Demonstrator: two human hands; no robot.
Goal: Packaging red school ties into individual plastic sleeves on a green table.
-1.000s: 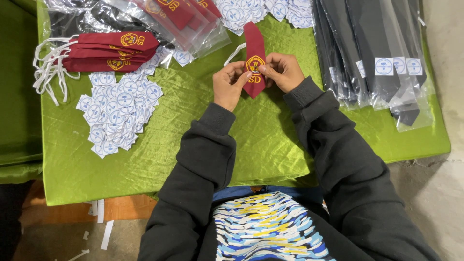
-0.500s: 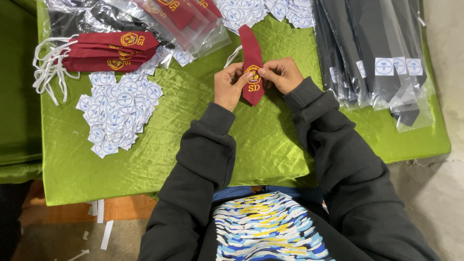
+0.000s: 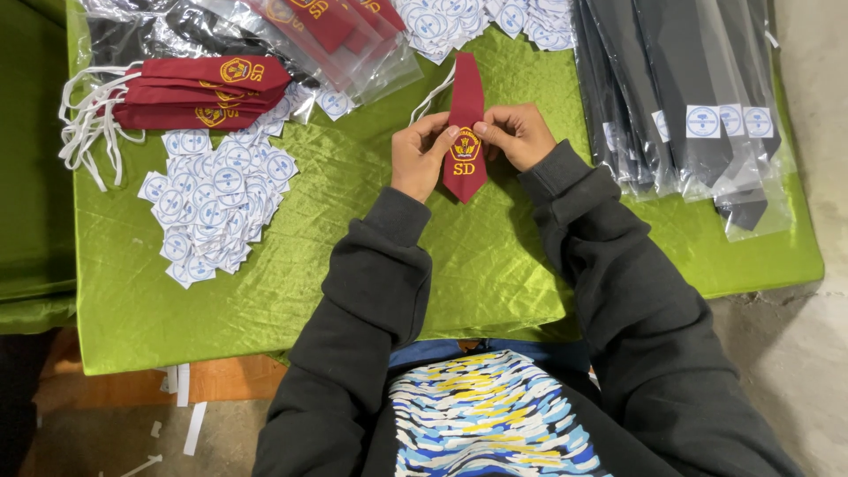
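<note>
A small maroon necktie [image 3: 465, 168] with a yellow emblem lies pointed end toward me on the green cloth [image 3: 291, 265]. My left hand [image 3: 420, 154] pinches its left edge with thumb and forefinger. My right hand [image 3: 518, 134] grips its right edge at the same height. A white elastic loop [image 3: 431, 97] trails from the tie's top end.
A stack of maroon ties [image 3: 203, 92] with white loops sits at the far left. A heap of round white stickers [image 3: 216, 208] lies below it, more stickers [image 3: 477, 19] at the back. Bagged maroon ties [image 3: 344, 35] lie at the top centre, bagged dark ties [image 3: 698, 97] on the right.
The tie has been smoothed flat and shifted slightly toward me. Both hands stay on its edges near the emblem.
</note>
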